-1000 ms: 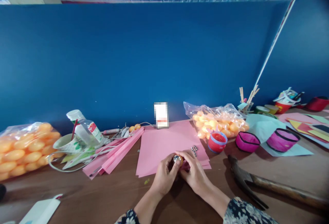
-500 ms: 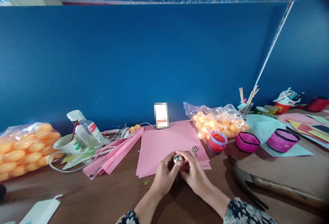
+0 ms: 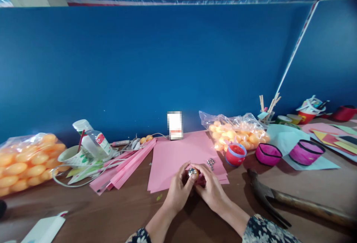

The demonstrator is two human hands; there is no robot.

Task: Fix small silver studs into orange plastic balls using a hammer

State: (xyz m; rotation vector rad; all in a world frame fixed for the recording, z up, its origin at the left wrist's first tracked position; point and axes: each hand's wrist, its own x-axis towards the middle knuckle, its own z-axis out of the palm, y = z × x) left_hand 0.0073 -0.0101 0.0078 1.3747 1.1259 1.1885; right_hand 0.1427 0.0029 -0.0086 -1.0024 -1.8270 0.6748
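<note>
Between my hands sits a small round orange ball with a shiny silver top (image 3: 192, 173); most of it is hidden by the fingers. My left hand (image 3: 180, 189) curls around its left side, thumb pressed against the silver part. From the right, my right hand (image 3: 210, 187) closes on the same ball with bent fingers. Both hands are over the front edge of the pink paper sheets (image 3: 178, 157). A small cluster of silver beads (image 3: 211, 163) lies on the paper just beyond my right hand.
Bags of orange balls lie left (image 3: 28, 165) and right (image 3: 237, 133). A hammer (image 3: 279, 198) rests at the right front. Beyond it stand a red cup (image 3: 235, 155) and magenta fabric rings (image 3: 268, 154). Pink strips (image 3: 131, 166), a bottle (image 3: 97, 142) and a paper cup (image 3: 71, 156) are left.
The fingers of my left hand have lifted slightly at the far side of the ball. Otherwise the hands and the ball stay in place.
</note>
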